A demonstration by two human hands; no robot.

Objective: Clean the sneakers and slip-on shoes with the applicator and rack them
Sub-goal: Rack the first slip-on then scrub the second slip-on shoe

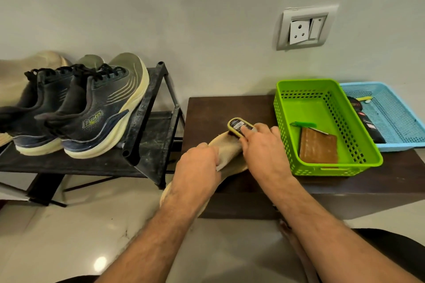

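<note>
1. A pair of dark navy lace-up sneakers with cream soles [76, 108] stands side by side on the top shelf of a black metal shoe rack [147, 108], toes toward the wall. By their placement they appear finished, though whether they were cleaned cannot be read from here.

2. Work is under way on a beige fabric slip-on shoe [226, 151], which lies at the left edge of a dark brown wooden desk [218, 108], its heel hanging over the near edge.

3. The left hand [197, 165] grips the shoe's upper, fingers curled over the fabric to steady it.

4. The right hand [262, 145] holds a small oval yellow-rimmed applicator [239, 126] against the toe end, a finger pressed along its top.

5. Judged from this, racking of this shoe remains to be done.

6. A pale beige shape [34, 71] behind the sneakers, at the rack's left end, may be the other slip-on; it is cut off and too blocked to confirm.

7. The applicator's working face is hidden against the shoe, so any polish or dirt cannot be seen.

8. A lime green perforated plastic basket [368, 154] at the desk's right holds a brown rectangular pad [318, 147]; a light blue mesh tray [395, 110] beyond it holds dark items that are hard to identify.
</note>
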